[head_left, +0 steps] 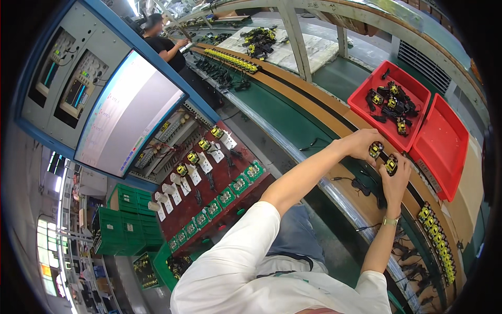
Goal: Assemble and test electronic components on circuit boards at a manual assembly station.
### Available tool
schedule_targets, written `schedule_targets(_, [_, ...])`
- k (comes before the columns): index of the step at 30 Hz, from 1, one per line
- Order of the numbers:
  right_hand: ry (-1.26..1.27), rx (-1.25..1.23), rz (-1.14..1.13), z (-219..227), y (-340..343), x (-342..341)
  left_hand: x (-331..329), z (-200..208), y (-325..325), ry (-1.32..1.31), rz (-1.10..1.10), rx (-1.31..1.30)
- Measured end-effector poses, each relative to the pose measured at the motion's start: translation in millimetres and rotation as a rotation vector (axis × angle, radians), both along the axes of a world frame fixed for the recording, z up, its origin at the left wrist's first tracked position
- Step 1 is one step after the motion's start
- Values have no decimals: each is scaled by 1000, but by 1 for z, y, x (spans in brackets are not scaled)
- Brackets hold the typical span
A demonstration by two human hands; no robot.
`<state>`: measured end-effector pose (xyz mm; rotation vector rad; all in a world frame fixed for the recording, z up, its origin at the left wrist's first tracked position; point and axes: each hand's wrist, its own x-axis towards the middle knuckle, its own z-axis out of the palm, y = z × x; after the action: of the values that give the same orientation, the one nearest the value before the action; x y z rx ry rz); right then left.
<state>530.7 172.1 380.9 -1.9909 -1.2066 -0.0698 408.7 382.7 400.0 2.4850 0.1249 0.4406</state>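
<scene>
My left hand (362, 144) is closed round a small circuit board with a yellow transformer (375, 150), above the brown strip of the line. Close beside it, my right hand (398, 179) grips a second board of the same kind (390, 165). The two boards are held a little apart, just in front of the red bin (353, 99). Several like boards with black cables (393, 99) lie in that bin. Black cables (361, 183) trail on the line below my hands. Further right, a row of yellow-topped boards (436, 240) stands along the strip.
An emptier red tray (449, 141) adjoins the bin. To my left is a dark red test bench (209, 183) with white sockets and green boards, under a large screen (130, 115). A person in black (164, 49) works at the far left, near another row of boards (232, 60).
</scene>
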Motion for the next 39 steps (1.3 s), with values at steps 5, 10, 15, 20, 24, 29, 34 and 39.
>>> schedule_targets(5, [-31, -11, 75, 11, -5, -6, -11, 13, -10, -133, 62, -39])
schedule_targets(10, [-6, 24, 79, 4, -10, 3, -72, 46, -56, -227, 300, -442])
schedule_targets(15, [55, 185, 164, 16, -6, -10, -216, 42, -132, -526, 483, -936])
schedule_targets(20, [516, 327, 437, 58, -22, -82, -385, 53, -236, -615, 843, -867])
schedule_targets(24, [893, 354, 873, 54, -16, -161, -499, 67, -326, -716, 1111, -705])
schedule_targets(29, [1295, -34, 1212, 72, -4, -334, -584, 73, -382, -801, 1419, -564])
schedule_targets(34, [1318, -332, 1371, 91, 6, -490, -652, 72, -385, -787, 1513, -394])
schedule_targets(39, [1007, -583, 1610, 100, 72, -595, -730, 46, -332, -740, 1445, -327])
